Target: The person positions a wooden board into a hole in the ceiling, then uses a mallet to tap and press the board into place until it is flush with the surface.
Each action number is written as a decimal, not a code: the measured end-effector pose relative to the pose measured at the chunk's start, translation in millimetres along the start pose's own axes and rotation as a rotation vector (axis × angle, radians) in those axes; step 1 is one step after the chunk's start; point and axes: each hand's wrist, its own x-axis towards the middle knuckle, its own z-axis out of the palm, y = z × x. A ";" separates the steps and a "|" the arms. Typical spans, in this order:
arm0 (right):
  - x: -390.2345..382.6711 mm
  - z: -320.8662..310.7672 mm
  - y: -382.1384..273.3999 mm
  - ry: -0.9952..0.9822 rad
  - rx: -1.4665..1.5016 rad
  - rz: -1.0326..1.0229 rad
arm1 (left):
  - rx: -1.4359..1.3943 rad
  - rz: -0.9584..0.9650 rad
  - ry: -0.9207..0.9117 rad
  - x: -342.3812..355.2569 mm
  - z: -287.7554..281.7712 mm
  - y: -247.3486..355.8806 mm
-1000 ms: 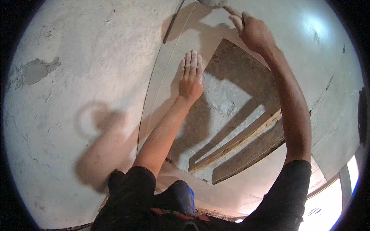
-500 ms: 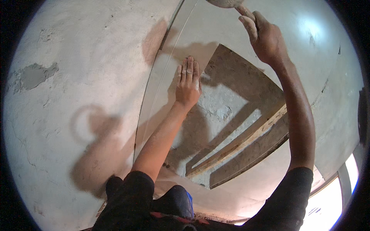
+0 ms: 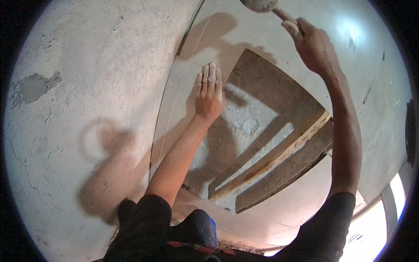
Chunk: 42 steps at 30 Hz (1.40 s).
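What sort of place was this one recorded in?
Probably a room under construction or renovation: a four-sided opening in smooth panels, a wooden beam showing in it, and a grey patch on the rough wall.

Rough, matt plaster-like wall (image 3: pixel 96 74) at 9 o'clock bears coarser grey patch (image 3: pixel 38 86) toward 10. Smooth panel (image 3: pixel 366 65) takes glossy glare at 2 o'clock. Rough-grained wood beam (image 3: pixel 273 160) at 4. Dull, crusted tool head (image 3: pixel 259 3) on wood-like handle (image 3: pixel 283 14) at 1. Matt dark cloth sleeve (image 3: pixel 146 225) at 7; chalky powder dulls left hand (image 3: pixel 210 94) at 12.
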 end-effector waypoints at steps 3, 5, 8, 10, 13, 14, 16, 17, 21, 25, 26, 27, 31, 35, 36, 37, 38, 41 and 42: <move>-14.7 -11.3 -14.8 0.045 0.128 -0.045 | -0.016 -0.003 0.000 -2.9 -1.1 -2.1; -19.3 8.8 12.5 -0.047 -0.046 0.012 | -0.028 0.005 -0.005 -1.8 0.3 4.1; -8.0 7.4 27.3 -0.074 -0.027 0.039 | -0.012 0.010 -0.006 2.1 -0.4 4.6; -2.9 -20.7 -0.5 -0.037 -0.054 0.004 | 0.002 -0.001 0.000 -4.0 -0.4 -1.8; -15.8 -11.2 2.7 0.107 0.075 -0.063 | -0.038 0.000 0.013 -3.5 1.4 -0.8; -23.6 -7.0 4.9 0.079 0.121 -0.010 | -0.029 0.005 -0.001 -5.3 -0.3 2.4; -23.4 5.5 25.6 -0.055 -0.097 0.022 | 0.001 0.019 -0.017 -0.4 -2.2 4.2; -17.9 -3.5 18.7 -0.089 -0.102 0.040 | 0.006 0.013 -0.018 -1.8 -0.9 4.1; -21.0 -15.5 2.8 0.044 0.075 -0.083 | 0.015 0.001 -0.003 0.0 0.8 -0.7; -25.3 12.1 42.7 0.016 -0.011 -0.051 | 0.001 0.007 -0.017 -1.5 -0.3 9.0; -25.0 13.0 54.1 0.008 -0.083 -0.040 | -0.010 0.011 -0.034 0.8 -0.3 14.4; -16.2 -11.2 20.2 -0.096 -0.067 0.049 | 0.051 0.019 -0.026 -6.1 -1.3 4.3; -19.8 -12.4 13.1 0.103 0.053 -0.082 | 0.020 0.015 0.010 -2.5 7.5 -1.9; -26.7 3.2 27.2 -0.054 0.009 0.026 | 0.056 0.016 -0.063 -5.7 -0.6 6.5; -14.3 -5.3 15.4 -0.116 -0.033 0.065 | 0.071 0.013 -0.056 -0.6 0.0 3.3; -11.2 -21.6 -0.2 -0.143 -0.099 0.106 | 0.057 0.013 -0.032 0.7 0.8 -0.4; -16.4 -22.3 -5.4 -0.036 -0.011 0.011 | 0.031 0.020 -0.016 -1.6 2.0 -0.8; -26.3 -15.7 -14.2 0.248 0.241 -0.201 | 0.015 0.017 -0.008 -5.3 5.6 -5.7; -28.5 -11.1 -3.9 0.081 0.094 -0.090 | 0.021 0.013 -0.015 -5.9 2.3 -2.8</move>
